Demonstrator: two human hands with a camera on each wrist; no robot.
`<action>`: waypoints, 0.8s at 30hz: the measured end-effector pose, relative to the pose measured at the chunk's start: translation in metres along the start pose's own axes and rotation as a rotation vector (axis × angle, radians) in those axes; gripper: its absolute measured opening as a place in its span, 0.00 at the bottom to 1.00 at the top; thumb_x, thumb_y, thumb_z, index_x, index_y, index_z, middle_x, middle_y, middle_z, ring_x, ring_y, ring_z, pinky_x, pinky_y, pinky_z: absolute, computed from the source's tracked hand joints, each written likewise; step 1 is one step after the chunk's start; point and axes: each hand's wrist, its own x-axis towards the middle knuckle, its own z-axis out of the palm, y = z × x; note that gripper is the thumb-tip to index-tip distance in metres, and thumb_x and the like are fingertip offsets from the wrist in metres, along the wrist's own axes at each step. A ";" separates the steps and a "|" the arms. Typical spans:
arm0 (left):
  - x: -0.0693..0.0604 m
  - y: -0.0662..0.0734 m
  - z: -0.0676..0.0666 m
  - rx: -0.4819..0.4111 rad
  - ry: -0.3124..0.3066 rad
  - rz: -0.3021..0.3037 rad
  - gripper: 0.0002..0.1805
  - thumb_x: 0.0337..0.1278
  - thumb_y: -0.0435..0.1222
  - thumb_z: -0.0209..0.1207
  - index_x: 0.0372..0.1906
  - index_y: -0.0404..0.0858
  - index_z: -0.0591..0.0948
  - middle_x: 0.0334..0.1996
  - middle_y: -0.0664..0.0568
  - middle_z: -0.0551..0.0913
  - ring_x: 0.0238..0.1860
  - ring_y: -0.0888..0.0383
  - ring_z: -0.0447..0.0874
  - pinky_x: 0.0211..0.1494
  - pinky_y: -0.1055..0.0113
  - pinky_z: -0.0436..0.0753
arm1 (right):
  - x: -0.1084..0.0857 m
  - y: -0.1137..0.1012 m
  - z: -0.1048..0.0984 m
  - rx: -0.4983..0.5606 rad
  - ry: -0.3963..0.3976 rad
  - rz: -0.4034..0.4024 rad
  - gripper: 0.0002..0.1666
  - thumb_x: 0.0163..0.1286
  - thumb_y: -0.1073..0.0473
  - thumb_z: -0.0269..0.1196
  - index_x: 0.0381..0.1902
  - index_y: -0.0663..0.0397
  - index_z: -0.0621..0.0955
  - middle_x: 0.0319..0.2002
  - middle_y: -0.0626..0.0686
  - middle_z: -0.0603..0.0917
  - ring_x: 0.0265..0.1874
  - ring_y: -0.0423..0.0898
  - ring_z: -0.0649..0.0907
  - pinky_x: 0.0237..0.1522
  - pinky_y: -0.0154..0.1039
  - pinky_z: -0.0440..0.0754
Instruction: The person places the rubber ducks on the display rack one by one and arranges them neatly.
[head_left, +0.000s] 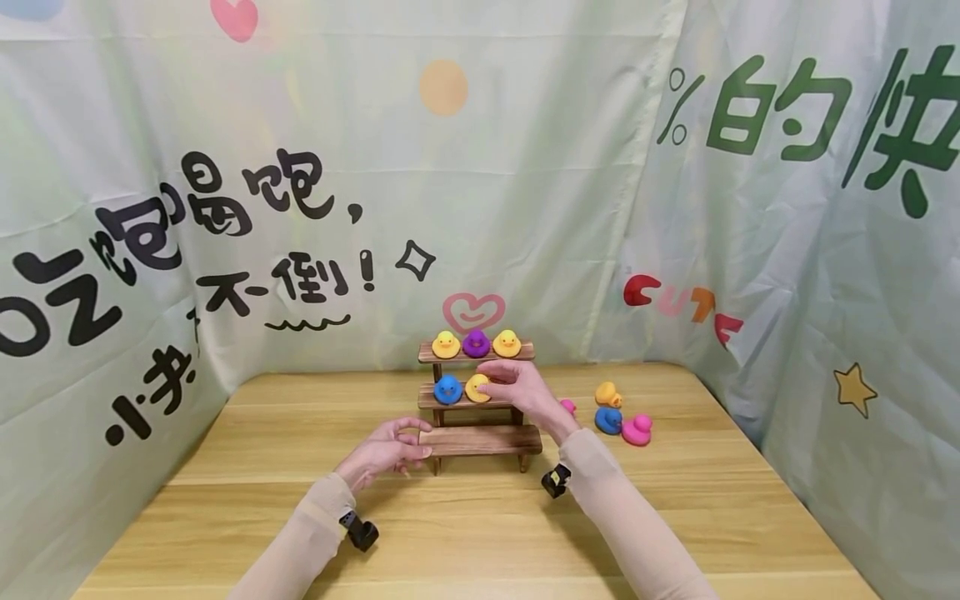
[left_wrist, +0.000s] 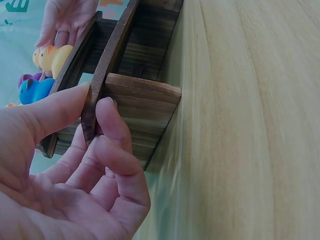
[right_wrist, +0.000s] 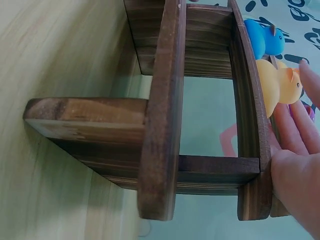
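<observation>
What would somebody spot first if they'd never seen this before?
Probably the bright purple duck between two yellow ducks atop the wooden stand. Next, the right hand at another yellow duck on the middle shelf, while the left hand grips the bottom shelf at its left end. Then a pink duck, blue duck and orange duck clustered on the table, right of the stand.

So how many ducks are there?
9 that I can see. Top shelf: yellow, purple, yellow. Middle shelf: blue, yellow. Table: orange, blue, pink, another pink partly behind the right wrist. More could be hidden there.
</observation>
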 end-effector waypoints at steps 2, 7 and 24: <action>0.001 -0.001 0.000 -0.002 0.000 -0.002 0.28 0.56 0.31 0.65 0.61 0.34 0.70 0.31 0.52 0.82 0.29 0.58 0.79 0.29 0.69 0.79 | -0.001 0.001 -0.001 0.027 0.008 -0.001 0.24 0.65 0.65 0.66 0.59 0.67 0.78 0.56 0.64 0.82 0.50 0.46 0.84 0.50 0.42 0.86; 0.003 -0.002 0.000 -0.004 -0.001 -0.004 0.28 0.56 0.32 0.66 0.61 0.35 0.70 0.31 0.52 0.83 0.30 0.58 0.80 0.30 0.69 0.80 | -0.003 0.003 -0.004 0.039 0.049 -0.003 0.22 0.67 0.64 0.65 0.57 0.68 0.78 0.55 0.64 0.82 0.45 0.40 0.85 0.51 0.42 0.86; 0.002 -0.002 -0.002 -0.008 -0.009 0.003 0.29 0.55 0.32 0.66 0.61 0.35 0.70 0.33 0.49 0.83 0.30 0.57 0.81 0.30 0.69 0.81 | -0.017 0.007 -0.029 0.046 0.081 -0.072 0.20 0.70 0.59 0.63 0.53 0.68 0.79 0.42 0.51 0.87 0.40 0.50 0.84 0.39 0.38 0.85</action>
